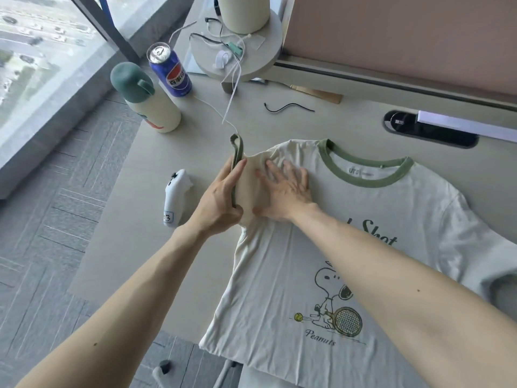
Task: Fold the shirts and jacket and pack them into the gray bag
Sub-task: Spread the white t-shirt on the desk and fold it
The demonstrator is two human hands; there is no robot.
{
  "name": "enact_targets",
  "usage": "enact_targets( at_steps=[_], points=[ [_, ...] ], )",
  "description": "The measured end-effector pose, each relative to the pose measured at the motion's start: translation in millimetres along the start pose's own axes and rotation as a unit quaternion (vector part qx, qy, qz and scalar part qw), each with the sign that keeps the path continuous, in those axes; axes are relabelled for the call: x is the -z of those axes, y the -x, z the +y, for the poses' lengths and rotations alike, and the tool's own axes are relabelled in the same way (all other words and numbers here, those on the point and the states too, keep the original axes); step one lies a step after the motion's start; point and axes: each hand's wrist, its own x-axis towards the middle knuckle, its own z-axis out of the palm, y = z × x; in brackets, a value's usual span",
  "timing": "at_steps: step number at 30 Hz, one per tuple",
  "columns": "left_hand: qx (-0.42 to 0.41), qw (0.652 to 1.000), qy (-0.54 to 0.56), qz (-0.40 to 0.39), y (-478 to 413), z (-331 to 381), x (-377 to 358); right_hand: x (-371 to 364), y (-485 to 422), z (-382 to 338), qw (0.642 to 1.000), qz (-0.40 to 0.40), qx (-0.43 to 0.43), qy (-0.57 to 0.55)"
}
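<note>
Your left hand (pixel 221 200) pinches the green-trimmed sleeve (pixel 249 189), right hand (pixel 288 191) pressed flat, fingers spread, on the Snoopy T-shirt (pixel 279 275) mid-frame: ease that press early and the fold likely skews.

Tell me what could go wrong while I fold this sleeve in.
1. The left hand grips the sleeve close to the white cable; a wide swing might snag it and tug at things by the blue can.
2. The right hand presses only the shoulder, so the T-shirt may bunch lower down.
3. Its hem sits at the near edge of the table and could slip off.
</note>
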Motion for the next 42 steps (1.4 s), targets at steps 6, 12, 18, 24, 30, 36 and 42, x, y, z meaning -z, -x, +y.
enact_targets(
  at_steps=[6, 12, 18, 24, 30, 36, 42],
  points=[
    [-0.022, 0.994, -0.096, -0.052, -3, 13, -15, 0, -14, 2, 1.000, -0.008, -0.023, 0.011],
    [-0.027, 0.979, -0.172, -0.106, -4, 22, -45, 6, -8, 47, 0.992, 0.071, 0.049, -0.093],
    [0.004, 0.970, -0.192, -0.151, -14, 38, -84, 23, 26, 77, 0.875, 0.071, -0.143, -0.456],
    [-0.039, 0.992, -0.120, -0.022, -21, 38, -82, 21, 51, 77, 0.891, 0.082, -0.118, -0.431],
    [-0.107, 0.964, -0.237, -0.055, -50, -10, -66, -26, 93, 61, 0.963, 0.183, -0.007, -0.198],
    [-0.026, 0.929, -0.336, -0.155, -53, -33, -71, -55, 111, 43, 0.995, 0.095, 0.024, -0.022],
    [-0.026, 0.928, -0.362, -0.081, -42, -8, -86, -44, 124, 56, 0.994, 0.072, 0.010, -0.078]
  ],
)
